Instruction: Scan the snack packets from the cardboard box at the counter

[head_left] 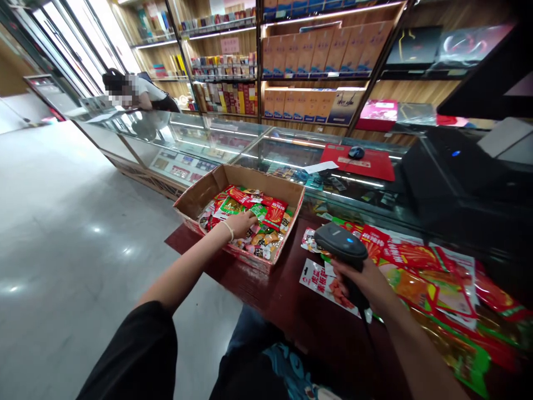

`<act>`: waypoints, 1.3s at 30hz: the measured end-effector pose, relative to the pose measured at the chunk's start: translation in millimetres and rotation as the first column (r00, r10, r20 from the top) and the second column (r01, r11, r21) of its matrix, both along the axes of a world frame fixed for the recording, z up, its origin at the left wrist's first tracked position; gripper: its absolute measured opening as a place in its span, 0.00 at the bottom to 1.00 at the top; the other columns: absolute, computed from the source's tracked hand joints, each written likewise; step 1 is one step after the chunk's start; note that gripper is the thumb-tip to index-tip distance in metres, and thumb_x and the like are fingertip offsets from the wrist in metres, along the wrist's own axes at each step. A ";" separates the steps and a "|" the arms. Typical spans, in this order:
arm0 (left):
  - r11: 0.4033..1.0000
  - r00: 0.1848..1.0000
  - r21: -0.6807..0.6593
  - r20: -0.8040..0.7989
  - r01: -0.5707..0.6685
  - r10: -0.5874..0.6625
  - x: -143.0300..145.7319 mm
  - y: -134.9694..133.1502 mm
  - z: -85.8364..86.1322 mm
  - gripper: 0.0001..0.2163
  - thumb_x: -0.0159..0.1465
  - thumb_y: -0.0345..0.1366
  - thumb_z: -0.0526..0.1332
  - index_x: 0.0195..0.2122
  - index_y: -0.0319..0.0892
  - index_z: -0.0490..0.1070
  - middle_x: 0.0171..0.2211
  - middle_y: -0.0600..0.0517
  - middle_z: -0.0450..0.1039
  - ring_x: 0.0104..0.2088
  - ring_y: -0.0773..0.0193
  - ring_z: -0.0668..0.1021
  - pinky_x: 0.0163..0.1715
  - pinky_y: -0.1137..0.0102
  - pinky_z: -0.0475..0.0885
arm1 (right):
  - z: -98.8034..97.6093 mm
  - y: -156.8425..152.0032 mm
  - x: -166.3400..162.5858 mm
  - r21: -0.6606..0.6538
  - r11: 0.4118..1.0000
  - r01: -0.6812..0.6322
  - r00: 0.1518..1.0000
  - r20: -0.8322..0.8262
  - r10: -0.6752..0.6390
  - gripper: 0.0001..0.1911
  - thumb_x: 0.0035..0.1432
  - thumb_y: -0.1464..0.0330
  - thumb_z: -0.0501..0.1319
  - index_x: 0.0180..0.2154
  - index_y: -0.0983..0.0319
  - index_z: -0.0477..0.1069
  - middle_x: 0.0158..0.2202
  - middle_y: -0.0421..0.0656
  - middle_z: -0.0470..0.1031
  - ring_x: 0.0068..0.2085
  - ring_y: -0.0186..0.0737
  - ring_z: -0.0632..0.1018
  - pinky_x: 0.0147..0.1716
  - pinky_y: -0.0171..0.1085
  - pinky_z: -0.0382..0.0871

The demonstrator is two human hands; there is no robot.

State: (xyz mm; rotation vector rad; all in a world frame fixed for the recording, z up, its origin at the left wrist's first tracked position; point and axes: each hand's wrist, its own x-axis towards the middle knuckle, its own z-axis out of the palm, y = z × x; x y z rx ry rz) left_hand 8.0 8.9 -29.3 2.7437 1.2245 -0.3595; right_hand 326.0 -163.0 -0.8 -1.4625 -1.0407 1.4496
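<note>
Inside an open cardboard box (291, 194) lie several small snack packets in red, green, white and orange. My left hand (240, 225), with a pale band at the wrist, reaches over the near side. Its fingers are pressed together at the edge of a green snack packet (259, 211), and the fingertips are partly hidden. To the right, my right hand (370, 280) wraps round the handle of a black barcode scanner (342, 242), its head pointing forward and left. Beneath the scanner a white snack packet (318, 282) lies on the dark red tabletop (270, 294).
Red and green snack packets (416, 255) spread across the right side. Behind the box runs a glass display counter (258, 145) with a mouse (356, 153) on a red mat (381, 165). A dark monitor (478, 72) overhangs the right. Another person (152, 91) leans on the far counter.
</note>
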 end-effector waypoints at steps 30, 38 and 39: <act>0.660 -0.337 -0.711 0.577 0.242 0.744 146.3 -55.6 64.0 0.22 0.51 0.26 0.62 0.45 0.47 0.57 0.29 0.59 0.67 0.24 0.73 0.71 0.22 0.78 0.66 | 12.5 14.0 85.9 0.234 0.965 0.117 0.993 -0.019 -0.115 0.21 0.48 0.53 0.68 0.26 0.61 0.65 0.17 0.34 0.66 0.14 0.29 0.66 0.13 0.30 0.58; 0.576 -0.167 -0.697 0.565 0.428 0.808 203.1 -69.5 69.0 0.08 0.65 0.41 0.53 0.40 0.45 0.66 0.33 0.50 0.67 0.30 0.67 0.71 0.29 0.70 0.70 | 17.3 5.4 102.5 0.276 0.953 0.128 0.992 -0.057 -0.116 0.20 0.50 0.53 0.67 0.32 0.61 0.66 0.18 0.33 0.67 0.14 0.30 0.67 0.13 0.31 0.60; 0.611 -0.151 -0.677 0.611 0.410 0.777 207.6 -69.8 65.3 0.12 0.66 0.44 0.50 0.42 0.45 0.68 0.35 0.48 0.68 0.33 0.65 0.72 0.32 0.67 0.71 | 19.1 3.9 102.1 0.276 0.953 0.124 0.992 -0.059 -0.113 0.20 0.50 0.53 0.67 0.32 0.61 0.65 0.18 0.33 0.67 0.14 0.30 0.67 0.13 0.31 0.60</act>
